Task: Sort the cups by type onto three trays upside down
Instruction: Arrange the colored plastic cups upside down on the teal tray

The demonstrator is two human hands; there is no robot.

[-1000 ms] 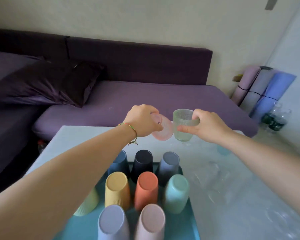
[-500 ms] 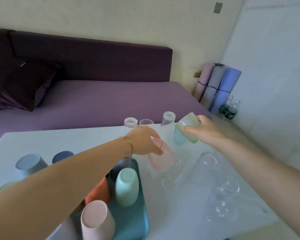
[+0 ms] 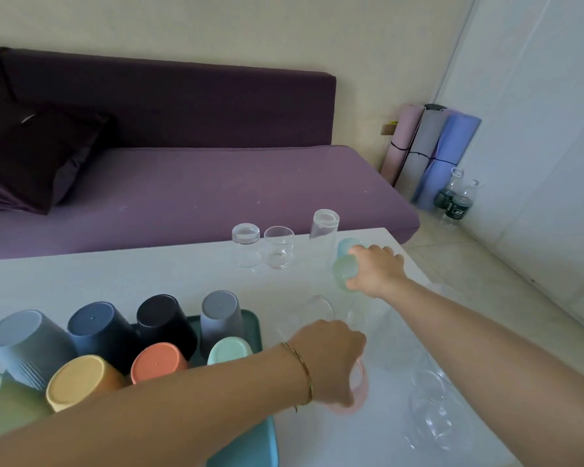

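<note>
view from head height down onto a white table (image 3: 115,281). the right hand (image 3: 378,271) reaches to the far right part of the table, its fingers curled round a pale green cup (image 3: 343,273). the cup lies to the left of the palm, on the thumb side, its long axis tipped well over so one round end faces the viewer; which end cannot be told. just behind it stands a pale blue cup (image 3: 346,246), seemingly the same type, so the right hand is the nearer one to that spot. the left hand (image 3: 327,362) is closer to the viewer, beside the teal tray (image 3: 252,326) of upturned plastic cups (image 3: 159,318). it grips a pink cup (image 3: 358,392), which hangs tilted below and to the right of its fingers, low over the table. the green cup probably needs its mouth turned down beside the blue one. whether a tray lies under them is unclear.
</note>
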